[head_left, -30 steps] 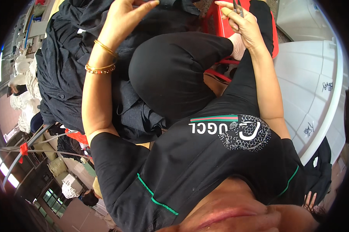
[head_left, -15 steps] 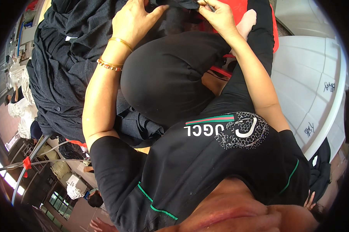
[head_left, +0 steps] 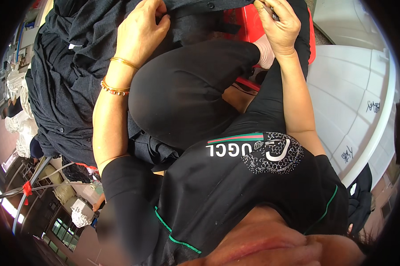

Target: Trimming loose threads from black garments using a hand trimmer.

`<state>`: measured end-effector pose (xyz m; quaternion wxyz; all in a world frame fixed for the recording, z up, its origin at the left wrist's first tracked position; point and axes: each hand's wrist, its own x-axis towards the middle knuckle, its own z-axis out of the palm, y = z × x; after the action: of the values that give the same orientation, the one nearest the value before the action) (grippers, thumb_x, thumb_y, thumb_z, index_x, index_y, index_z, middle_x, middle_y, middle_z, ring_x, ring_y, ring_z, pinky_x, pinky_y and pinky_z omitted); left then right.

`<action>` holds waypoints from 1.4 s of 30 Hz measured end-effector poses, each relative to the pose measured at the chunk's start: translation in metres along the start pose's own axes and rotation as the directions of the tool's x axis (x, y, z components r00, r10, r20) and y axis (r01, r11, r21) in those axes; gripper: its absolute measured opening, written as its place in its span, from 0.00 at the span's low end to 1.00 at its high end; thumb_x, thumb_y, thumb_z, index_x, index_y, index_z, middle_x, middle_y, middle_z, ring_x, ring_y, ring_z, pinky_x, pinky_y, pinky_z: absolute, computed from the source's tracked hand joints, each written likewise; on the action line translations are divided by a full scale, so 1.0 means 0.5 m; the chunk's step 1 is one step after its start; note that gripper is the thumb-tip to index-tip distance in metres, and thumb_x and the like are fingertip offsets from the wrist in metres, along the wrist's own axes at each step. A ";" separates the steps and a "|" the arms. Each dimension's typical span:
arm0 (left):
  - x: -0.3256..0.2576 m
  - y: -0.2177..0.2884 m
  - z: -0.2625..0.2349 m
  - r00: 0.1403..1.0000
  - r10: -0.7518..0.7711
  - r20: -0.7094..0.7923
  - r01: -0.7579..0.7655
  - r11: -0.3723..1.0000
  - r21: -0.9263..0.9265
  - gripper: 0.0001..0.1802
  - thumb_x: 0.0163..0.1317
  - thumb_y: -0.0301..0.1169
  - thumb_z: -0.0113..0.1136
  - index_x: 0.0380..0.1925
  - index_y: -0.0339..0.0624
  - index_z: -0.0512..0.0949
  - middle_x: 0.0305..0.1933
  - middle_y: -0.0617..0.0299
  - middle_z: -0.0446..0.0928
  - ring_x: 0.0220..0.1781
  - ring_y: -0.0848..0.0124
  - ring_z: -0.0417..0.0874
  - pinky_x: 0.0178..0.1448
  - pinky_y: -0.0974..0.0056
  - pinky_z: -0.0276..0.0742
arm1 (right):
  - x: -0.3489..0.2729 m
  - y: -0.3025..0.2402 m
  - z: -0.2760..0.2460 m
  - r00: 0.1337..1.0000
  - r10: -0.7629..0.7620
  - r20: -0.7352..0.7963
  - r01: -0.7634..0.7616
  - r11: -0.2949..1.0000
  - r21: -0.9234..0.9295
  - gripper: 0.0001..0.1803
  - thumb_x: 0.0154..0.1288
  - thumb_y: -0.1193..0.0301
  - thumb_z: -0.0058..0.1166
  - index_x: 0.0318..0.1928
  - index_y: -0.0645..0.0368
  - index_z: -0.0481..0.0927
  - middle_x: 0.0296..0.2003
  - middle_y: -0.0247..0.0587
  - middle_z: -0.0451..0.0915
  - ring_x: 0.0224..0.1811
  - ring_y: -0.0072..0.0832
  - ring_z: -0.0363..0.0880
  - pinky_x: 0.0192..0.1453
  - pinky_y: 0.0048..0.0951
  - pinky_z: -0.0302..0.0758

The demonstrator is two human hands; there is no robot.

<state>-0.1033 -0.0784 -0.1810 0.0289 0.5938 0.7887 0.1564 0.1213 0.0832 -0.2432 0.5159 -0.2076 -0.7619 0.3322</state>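
A dark grey knit garment is stretched between my two hands at the top edge, with a dark button on its band. My left hand is closed on the cloth, thumb bent toward the fingers. At the other end, my right hand pinches the band's edge between thumb and forefinger. A small dark metal tool shows in the curled fingers of that hand; its kind is mostly hidden. Part of the garment hangs over my black-clad knee.
A large heap of dark grey garments lies to my left. Under my foot is a red plastic stool. A white tub with a curved rim stands at the right. Metal rails and white bundles are at far left.
My right hand has moved right, drawing the garment band out, and the button has come into view. My left hand has shifted slightly left and down.
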 end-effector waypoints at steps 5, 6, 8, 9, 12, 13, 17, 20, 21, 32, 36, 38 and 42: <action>0.028 0.035 -0.023 0.932 0.340 -0.126 -0.356 0.925 -0.133 0.20 0.54 0.31 0.70 0.45 0.36 0.75 0.43 0.48 0.75 0.43 0.52 0.79 0.47 0.56 0.77 | 0.007 -0.017 -0.002 0.999 -0.025 0.031 0.026 1.000 -0.017 0.08 0.58 0.82 0.64 0.40 0.64 0.85 0.26 0.31 0.71 0.23 0.16 0.67 0.27 0.20 0.64; 0.028 0.042 -0.031 0.900 0.427 -0.085 -0.434 0.898 -0.076 0.27 0.52 0.27 0.71 0.52 0.37 0.74 0.50 0.50 0.73 0.49 0.52 0.78 0.53 0.57 0.76 | 0.011 -0.024 -0.003 0.998 -0.039 0.042 0.040 0.999 -0.022 0.08 0.58 0.82 0.64 0.39 0.64 0.85 0.26 0.32 0.72 0.23 0.16 0.67 0.27 0.20 0.63; 0.038 0.063 -0.037 0.879 0.472 -0.071 -0.477 0.867 -0.145 0.28 0.53 0.30 0.71 0.53 0.37 0.73 0.52 0.49 0.72 0.51 0.51 0.78 0.54 0.57 0.77 | 0.028 -0.045 -0.001 0.996 -0.058 0.067 0.061 0.997 -0.049 0.07 0.58 0.82 0.65 0.38 0.65 0.85 0.26 0.31 0.73 0.22 0.15 0.66 0.26 0.19 0.62; 0.043 0.067 -0.037 0.881 0.472 -0.041 -0.471 0.866 -0.169 0.30 0.54 0.32 0.72 0.55 0.37 0.71 0.51 0.48 0.73 0.51 0.52 0.79 0.55 0.57 0.77 | 0.039 -0.062 0.004 0.995 -0.077 0.066 0.077 0.997 -0.002 0.07 0.57 0.82 0.65 0.38 0.65 0.85 0.26 0.31 0.72 0.22 0.14 0.65 0.25 0.19 0.61; 0.040 0.067 -0.014 0.943 0.327 0.065 -0.296 0.910 -0.290 0.32 0.55 0.32 0.72 0.57 0.37 0.68 0.51 0.47 0.74 0.51 0.52 0.80 0.55 0.57 0.78 | 0.079 -0.107 0.010 0.984 -0.132 0.119 0.130 0.991 0.029 0.07 0.56 0.83 0.66 0.37 0.65 0.84 0.25 0.30 0.72 0.22 0.14 0.65 0.25 0.19 0.60; 0.037 0.059 -0.004 0.949 0.311 0.047 -0.275 0.893 -0.356 0.31 0.57 0.30 0.69 0.58 0.37 0.67 0.48 0.47 0.76 0.50 0.53 0.81 0.55 0.56 0.78 | 0.090 -0.115 0.015 0.979 -0.149 0.136 0.147 0.989 0.021 0.07 0.57 0.83 0.66 0.37 0.66 0.84 0.25 0.30 0.71 0.22 0.14 0.64 0.26 0.19 0.60; 0.036 0.058 -0.006 0.972 0.236 0.017 -0.202 0.864 -0.460 0.28 0.60 0.27 0.66 0.59 0.37 0.66 0.46 0.46 0.78 0.51 0.53 0.82 0.55 0.57 0.78 | 0.129 -0.130 0.033 0.980 -0.152 0.126 0.146 0.988 0.056 0.06 0.58 0.83 0.66 0.35 0.67 0.82 0.25 0.31 0.71 0.25 0.16 0.66 0.30 0.19 0.63; 0.031 0.043 -0.008 0.988 0.154 0.020 -0.107 0.770 -0.629 0.25 0.63 0.24 0.61 0.60 0.36 0.65 0.45 0.46 0.79 0.49 0.56 0.82 0.56 0.59 0.77 | 0.157 -0.117 0.039 0.955 -0.255 0.153 0.275 0.953 -0.126 0.04 0.60 0.80 0.65 0.34 0.67 0.82 0.23 0.28 0.71 0.26 0.16 0.67 0.34 0.19 0.66; 0.033 0.032 -0.003 0.990 0.108 0.087 0.016 0.532 -0.846 0.18 0.67 0.24 0.57 0.56 0.35 0.70 0.46 0.54 0.80 0.48 0.65 0.81 0.55 0.64 0.76 | 0.166 -0.113 0.041 0.921 -0.355 0.161 0.385 0.896 -0.220 0.04 0.61 0.79 0.65 0.33 0.67 0.82 0.22 0.27 0.70 0.26 0.16 0.67 0.35 0.18 0.66; 0.033 -0.012 0.005 0.957 0.030 0.288 0.289 -0.064 -0.955 0.09 0.70 0.27 0.57 0.46 0.36 0.81 0.40 0.69 0.81 0.43 0.81 0.78 0.51 0.75 0.73 | 0.124 -0.111 0.066 0.919 0.183 0.348 -0.263 0.944 0.197 0.19 0.62 0.78 0.66 0.54 0.64 0.80 0.49 0.38 0.80 0.47 0.20 0.79 0.52 0.20 0.75; 0.036 -0.006 0.003 0.947 0.075 0.312 0.315 -0.040 -0.948 0.09 0.70 0.27 0.57 0.46 0.37 0.81 0.40 0.69 0.81 0.42 0.82 0.78 0.49 0.76 0.72 | 0.111 -0.100 0.082 0.896 -0.256 0.362 0.132 0.934 0.333 0.18 0.64 0.77 0.64 0.54 0.64 0.81 0.35 0.34 0.75 0.34 0.21 0.74 0.37 0.20 0.70; 0.027 -0.004 -0.002 0.953 0.065 0.295 0.298 -0.039 -0.954 0.09 0.70 0.27 0.57 0.46 0.37 0.81 0.39 0.69 0.81 0.41 0.82 0.77 0.49 0.76 0.72 | 0.105 -0.139 0.062 0.852 -0.086 0.516 0.076 0.996 0.040 0.16 0.64 0.76 0.64 0.52 0.64 0.82 0.34 0.39 0.76 0.33 0.25 0.75 0.36 0.22 0.71; 0.031 0.005 0.007 0.963 0.101 0.250 0.252 0.000 -0.968 0.09 0.71 0.27 0.55 0.45 0.37 0.81 0.39 0.69 0.81 0.40 0.82 0.77 0.47 0.76 0.71 | 0.101 -0.102 0.073 0.867 -0.372 0.332 0.379 0.924 0.046 0.15 0.64 0.62 0.67 0.43 0.61 0.86 0.22 0.23 0.71 0.22 0.11 0.67 0.26 0.17 0.61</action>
<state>-0.1047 -0.0623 -0.1813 0.5460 0.3698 0.4669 0.5892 0.0698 0.0705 -0.1829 0.4316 -0.0013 -0.8673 0.2480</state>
